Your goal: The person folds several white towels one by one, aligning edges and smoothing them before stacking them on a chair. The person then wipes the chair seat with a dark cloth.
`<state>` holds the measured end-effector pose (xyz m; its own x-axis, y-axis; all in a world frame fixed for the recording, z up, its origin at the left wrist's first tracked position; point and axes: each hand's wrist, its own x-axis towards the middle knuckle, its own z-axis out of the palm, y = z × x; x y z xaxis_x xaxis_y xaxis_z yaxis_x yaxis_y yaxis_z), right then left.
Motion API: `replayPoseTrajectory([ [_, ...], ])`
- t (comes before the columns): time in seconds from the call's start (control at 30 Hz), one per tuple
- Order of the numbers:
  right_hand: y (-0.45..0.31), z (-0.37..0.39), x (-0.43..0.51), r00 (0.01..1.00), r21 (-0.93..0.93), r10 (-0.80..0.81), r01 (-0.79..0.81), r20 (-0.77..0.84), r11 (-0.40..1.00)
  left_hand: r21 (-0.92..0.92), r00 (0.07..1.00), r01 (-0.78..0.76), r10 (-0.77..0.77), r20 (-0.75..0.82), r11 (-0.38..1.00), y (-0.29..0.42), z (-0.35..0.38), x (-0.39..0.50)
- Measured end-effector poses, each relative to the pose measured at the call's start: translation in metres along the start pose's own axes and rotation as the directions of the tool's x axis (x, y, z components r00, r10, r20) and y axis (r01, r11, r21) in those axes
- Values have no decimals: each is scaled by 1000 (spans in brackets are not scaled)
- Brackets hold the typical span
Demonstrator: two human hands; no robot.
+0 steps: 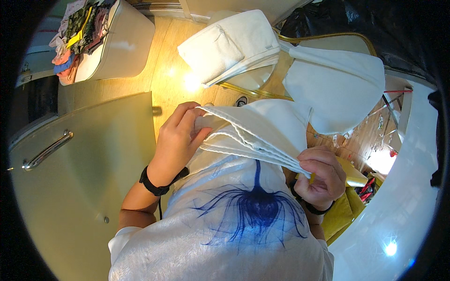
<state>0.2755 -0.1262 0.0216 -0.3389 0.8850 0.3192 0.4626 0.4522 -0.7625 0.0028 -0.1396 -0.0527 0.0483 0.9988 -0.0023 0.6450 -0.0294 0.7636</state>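
A folded white towel (277,123), its stitched hems layered toward me, stretches between my hands in front of my chest. My left hand (180,131) has the hem at one end, with fingers on top and the thumb underneath. On the opposite side, my right hand (322,175) pinches the gathered corners between thumb and fingers. Beyond lies a stack of folded white towels (242,38), and to its right spreads another white cloth (337,87), partly overlapped by the held towel from this view.
Gold-rimmed, glass-like tops (351,44) stand beneath the white cloths. Folded colourful clothes (79,35) fill a white bin (130,42) at upper left. A frosted door panel (88,168) with a metal handle (49,149) is at left. A glossy white surface (397,210) curves along the right.
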Motion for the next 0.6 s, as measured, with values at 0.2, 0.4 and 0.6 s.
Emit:
replayPoseTrajectory([
  [0.2, 0, 2, -3, 1000, -54, 9, -8, 14, 999, 65, 993, 51, -57, 105, 997, -8, 4, -5],
  [0.4, 0, 2, -6, 999, -59, 22, -20, 43, 998, 120, 985, 36, -55, 164, 992, -14, 6, -9],
  [0.6, 2, -2, -14, 995, -90, 84, -79, 57, 993, -1, 959, 13, -12, 282, 1000, -11, 3, -11],
])
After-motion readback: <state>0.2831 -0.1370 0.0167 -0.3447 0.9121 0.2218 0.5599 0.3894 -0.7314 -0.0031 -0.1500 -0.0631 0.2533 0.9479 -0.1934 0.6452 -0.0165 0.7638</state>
